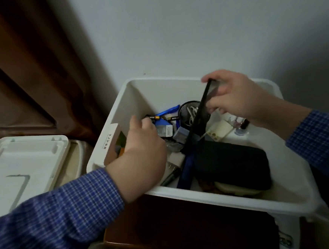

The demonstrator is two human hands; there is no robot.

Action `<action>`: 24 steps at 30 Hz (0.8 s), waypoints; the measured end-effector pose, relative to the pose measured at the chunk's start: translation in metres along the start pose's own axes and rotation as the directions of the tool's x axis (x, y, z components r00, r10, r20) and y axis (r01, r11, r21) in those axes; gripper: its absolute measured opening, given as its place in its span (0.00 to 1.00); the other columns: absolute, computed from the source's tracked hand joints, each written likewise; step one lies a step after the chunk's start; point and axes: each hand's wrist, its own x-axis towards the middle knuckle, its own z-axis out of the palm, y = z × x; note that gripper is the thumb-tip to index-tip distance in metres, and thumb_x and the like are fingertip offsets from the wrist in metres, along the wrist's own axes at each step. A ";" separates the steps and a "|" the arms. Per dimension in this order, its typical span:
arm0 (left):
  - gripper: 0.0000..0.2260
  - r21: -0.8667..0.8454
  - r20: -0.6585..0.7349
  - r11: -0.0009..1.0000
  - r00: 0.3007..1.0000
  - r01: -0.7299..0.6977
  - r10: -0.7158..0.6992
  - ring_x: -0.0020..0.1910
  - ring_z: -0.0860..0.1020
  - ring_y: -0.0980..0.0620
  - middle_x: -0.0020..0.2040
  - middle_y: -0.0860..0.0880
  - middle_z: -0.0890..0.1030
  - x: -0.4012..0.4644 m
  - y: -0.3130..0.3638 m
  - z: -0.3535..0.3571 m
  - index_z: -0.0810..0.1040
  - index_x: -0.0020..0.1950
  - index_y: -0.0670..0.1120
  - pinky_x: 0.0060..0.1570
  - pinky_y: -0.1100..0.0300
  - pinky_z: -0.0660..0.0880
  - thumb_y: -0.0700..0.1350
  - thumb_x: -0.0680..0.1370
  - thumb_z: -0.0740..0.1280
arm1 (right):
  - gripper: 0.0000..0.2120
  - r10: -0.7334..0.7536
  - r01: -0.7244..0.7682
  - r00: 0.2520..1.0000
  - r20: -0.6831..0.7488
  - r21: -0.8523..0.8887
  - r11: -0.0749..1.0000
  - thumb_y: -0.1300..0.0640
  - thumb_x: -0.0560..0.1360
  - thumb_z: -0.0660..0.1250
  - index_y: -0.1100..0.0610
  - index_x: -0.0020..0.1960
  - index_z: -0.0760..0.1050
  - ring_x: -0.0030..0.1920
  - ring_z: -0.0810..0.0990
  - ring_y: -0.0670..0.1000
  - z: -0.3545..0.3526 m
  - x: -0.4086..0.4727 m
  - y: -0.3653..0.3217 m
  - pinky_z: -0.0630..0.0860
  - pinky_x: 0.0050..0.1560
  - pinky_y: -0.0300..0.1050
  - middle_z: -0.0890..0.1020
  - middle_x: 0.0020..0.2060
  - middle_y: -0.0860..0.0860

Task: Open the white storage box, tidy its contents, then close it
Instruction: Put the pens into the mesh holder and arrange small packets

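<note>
While box [157,89] sits open, label [108,138] lettering unreadable

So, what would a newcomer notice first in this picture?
The open white storage box in the middle, crowded with small items. The right hand holds a black comb upright over a black mesh cup, while the left hand reaches toward batteries at the far side. The box lid lies to the left.

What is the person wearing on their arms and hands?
Both arms wear long sleeves in a small blue-and-white check pattern, like a button shirt. The left sleeve ends at the wrist, and the right sleeve does too. The left hand and right hand are bare: no gloves. No rings or watch show in this view.
</note>
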 end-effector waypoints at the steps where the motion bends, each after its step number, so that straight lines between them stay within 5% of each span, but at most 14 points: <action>1: 0.20 0.006 0.001 1.000 1.000 -0.008 0.008 0.66 0.64 0.38 0.67 0.39 0.70 0.003 0.005 -0.003 0.74 0.68 0.47 0.70 0.37 0.58 0.53 0.79 0.60 | 0.25 -0.041 0.041 0.991 -0.125 -0.006 0.999 0.68 0.72 0.71 0.47 0.63 0.74 0.37 0.86 0.48 -0.009 0.002 0.001 0.78 0.33 0.38 0.87 0.37 0.49; 4: 0.20 -0.229 -0.111 0.972 0.994 -0.046 0.021 0.65 0.66 0.40 0.67 0.40 0.69 0.019 0.013 -0.004 0.72 0.69 0.45 0.62 0.45 0.68 0.51 0.79 0.62 | 0.22 -0.171 0.153 0.890 -0.422 -0.076 0.985 0.64 0.73 0.71 0.47 0.63 0.74 0.36 0.86 0.51 -0.030 0.012 0.002 0.82 0.37 0.51 0.85 0.35 0.52; 8: 0.18 -0.793 -0.167 0.602 0.983 -0.089 -0.074 0.58 0.74 0.44 0.61 0.45 0.72 0.045 0.020 0.001 0.68 0.66 0.47 0.50 0.51 0.74 0.50 0.78 0.64 | 0.23 -0.291 0.228 0.837 -0.463 -0.187 0.955 0.64 0.76 0.69 0.48 0.66 0.72 0.37 0.85 0.51 -0.024 0.023 0.003 0.82 0.35 0.45 0.84 0.39 0.52; 11: 0.17 -0.843 -0.173 0.528 0.981 -0.102 -0.086 0.52 0.75 0.45 0.58 0.46 0.72 0.059 0.026 0.006 0.67 0.62 0.48 0.45 0.51 0.74 0.52 0.77 0.66 | 0.23 -0.299 0.210 0.880 -0.368 -0.264 0.942 0.63 0.76 0.69 0.49 0.68 0.73 0.33 0.81 0.40 -0.005 0.033 0.009 0.76 0.36 0.33 0.82 0.38 0.45; 16: 0.19 -0.874 -0.155 0.474 0.986 -0.106 -0.065 0.48 0.76 0.50 0.53 0.50 0.76 0.066 0.025 0.017 0.69 0.62 0.49 0.46 0.51 0.79 0.53 0.75 0.68 | 0.23 -0.293 0.167 0.935 -0.200 -0.480 0.861 0.57 0.77 0.70 0.48 0.71 0.72 0.34 0.78 0.38 0.025 0.041 0.017 0.75 0.39 0.34 0.78 0.36 0.36; 20: 0.17 -0.885 -0.131 0.456 0.990 -0.093 -0.053 0.46 0.78 0.51 0.49 0.51 0.77 0.066 0.024 0.019 0.69 0.59 0.50 0.47 0.50 0.80 0.56 0.75 0.68 | 0.22 -0.309 0.198 0.944 -0.112 -0.559 0.805 0.58 0.78 0.68 0.53 0.72 0.74 0.43 0.80 0.47 0.036 0.047 0.023 0.72 0.51 0.35 0.86 0.49 0.51; 24: 0.19 -0.892 -0.122 0.445 0.990 -0.079 -0.068 0.46 0.79 0.52 0.47 0.52 0.79 0.066 0.025 0.019 0.70 0.60 0.50 0.47 0.50 0.81 0.58 0.75 0.68 | 0.24 -0.284 0.192 0.957 -0.058 -0.606 0.772 0.57 0.79 0.68 0.55 0.74 0.71 0.56 0.82 0.55 0.039 0.043 0.025 0.75 0.60 0.44 0.84 0.57 0.56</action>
